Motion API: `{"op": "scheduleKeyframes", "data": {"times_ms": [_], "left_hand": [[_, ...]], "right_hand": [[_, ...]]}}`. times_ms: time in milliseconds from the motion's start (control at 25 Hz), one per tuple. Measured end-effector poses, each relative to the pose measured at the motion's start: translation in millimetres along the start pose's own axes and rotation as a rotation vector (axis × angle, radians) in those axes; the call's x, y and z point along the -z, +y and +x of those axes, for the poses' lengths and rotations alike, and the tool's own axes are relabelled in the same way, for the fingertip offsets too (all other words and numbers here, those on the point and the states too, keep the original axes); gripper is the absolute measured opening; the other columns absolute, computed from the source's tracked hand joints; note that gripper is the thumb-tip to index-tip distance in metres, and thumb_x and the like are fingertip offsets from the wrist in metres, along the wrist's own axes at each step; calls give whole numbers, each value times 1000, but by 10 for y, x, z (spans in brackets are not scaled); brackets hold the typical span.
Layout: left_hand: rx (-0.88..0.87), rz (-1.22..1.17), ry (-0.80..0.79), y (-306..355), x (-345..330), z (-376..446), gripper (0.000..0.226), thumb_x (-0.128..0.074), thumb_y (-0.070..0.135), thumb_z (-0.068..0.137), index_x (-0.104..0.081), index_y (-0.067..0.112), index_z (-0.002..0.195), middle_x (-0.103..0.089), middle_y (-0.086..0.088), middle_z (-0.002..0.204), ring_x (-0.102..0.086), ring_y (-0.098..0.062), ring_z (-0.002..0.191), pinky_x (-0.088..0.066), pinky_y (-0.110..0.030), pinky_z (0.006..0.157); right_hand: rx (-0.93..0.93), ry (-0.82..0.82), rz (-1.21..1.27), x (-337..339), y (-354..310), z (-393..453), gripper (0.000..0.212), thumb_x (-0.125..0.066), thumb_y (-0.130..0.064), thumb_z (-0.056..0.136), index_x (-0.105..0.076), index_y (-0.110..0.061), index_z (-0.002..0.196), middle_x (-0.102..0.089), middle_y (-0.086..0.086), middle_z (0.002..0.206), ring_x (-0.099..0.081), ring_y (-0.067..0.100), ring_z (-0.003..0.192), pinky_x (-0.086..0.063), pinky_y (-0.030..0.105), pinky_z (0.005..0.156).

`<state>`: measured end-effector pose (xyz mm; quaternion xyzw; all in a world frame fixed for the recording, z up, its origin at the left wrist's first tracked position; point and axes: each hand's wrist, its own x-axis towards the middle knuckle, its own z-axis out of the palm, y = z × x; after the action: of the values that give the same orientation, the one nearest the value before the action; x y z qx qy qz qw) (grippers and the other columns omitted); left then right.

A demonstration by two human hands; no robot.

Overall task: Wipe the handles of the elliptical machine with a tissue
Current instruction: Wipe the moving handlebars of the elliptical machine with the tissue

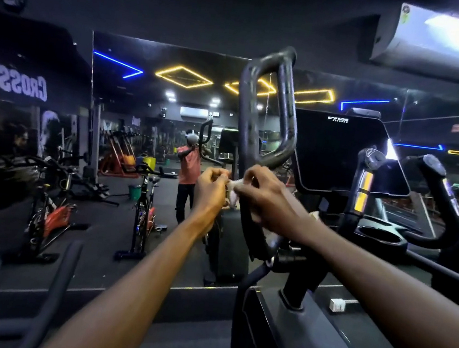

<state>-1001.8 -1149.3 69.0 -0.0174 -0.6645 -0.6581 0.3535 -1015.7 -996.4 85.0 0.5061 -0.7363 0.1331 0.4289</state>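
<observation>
Upright looped handle (267, 115), both hands pinching tissue (234, 187) at its base

The big loop handle (270, 115) stands right in front, with open room on its left side. On its right, the dark screen (340, 152) and two short grips (365, 184) crowd close together. A cup holder (379, 235) sits low between them.

The dark gym floor (105, 233) carries the elliptical machine (289, 340), and a small white box (337, 304) lies beside it.
</observation>
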Motion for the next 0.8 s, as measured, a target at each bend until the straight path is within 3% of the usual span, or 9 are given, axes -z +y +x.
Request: {"op": "scheduleKeyframes", "data": {"times_ms": [160,320,440,480,560,640,720,800], "left_hand": [[62,-36,-8,35,-44,29,15,-44,10,100,-59,8,102,-61,-7,80,-52,-14,59,-38,-27,49],[23,49,0,50,-61,18,15,-47,13,100,-60,9,105,-64,-8,89,-59,-16,69,-47,-28,54],[66,-5,-7,83,-76,22,16,-44,10,101,-58,6,105,-62,-7,82,-54,-13,59,-40,-25,49],[66,-6,5,92,-77,18,15,-43,9,101,-58,7,104,-61,-7,81,-54,-13,59,-39,-25,49],[42,52,26,67,-66,36,14,-45,12,101,-59,9,103,-63,-7,86,-58,-15,65,-44,-25,50],[36,87,27,51,-49,73,13,-47,14,101,-60,11,102,-65,-8,91,-60,-17,70,-48,-27,53],[53,93,9,52,-75,99,13,-47,14,101,-60,11,104,-65,-9,92,-59,-17,69,-46,-27,53],[64,93,-7,47,-104,73,14,-47,13,101,-59,9,105,-65,-8,87,-57,-16,65,-45,-28,54]], "right_hand": [[-24,48,-59,257,197,275,26,-58,-21,88,-72,-6,104,-52,14,93,-50,19,73,-48,33,58],[318,-214,-133,256,184,58,35,-43,-23,88,-69,-12,109,-47,8,92,-47,17,70,-42,28,54],[79,-51,-35,393,261,233,31,-52,-20,87,-71,-9,109,-37,-2,96,-43,12,72,-34,17,60],[89,-49,-15,372,254,211,31,-52,-21,86,-70,-9,108,-36,-2,97,-42,11,73,-32,15,60],[281,-196,-50,251,234,57,36,-45,-22,86,-68,-13,112,-41,1,95,-38,9,72,-30,17,60],[337,-285,-100,290,311,100,35,-46,-21,89,-68,-14,116,-48,6,97,-41,8,72,-36,18,57],[133,-119,-63,386,419,361,25,-60,-19,90,-71,-13,111,-51,7,102,-48,9,78,-49,20,62],[37,-9,2,385,427,450,24,-73,-21,84,-73,-9,105,-46,1,100,-47,10,79,-47,22,64]]}}
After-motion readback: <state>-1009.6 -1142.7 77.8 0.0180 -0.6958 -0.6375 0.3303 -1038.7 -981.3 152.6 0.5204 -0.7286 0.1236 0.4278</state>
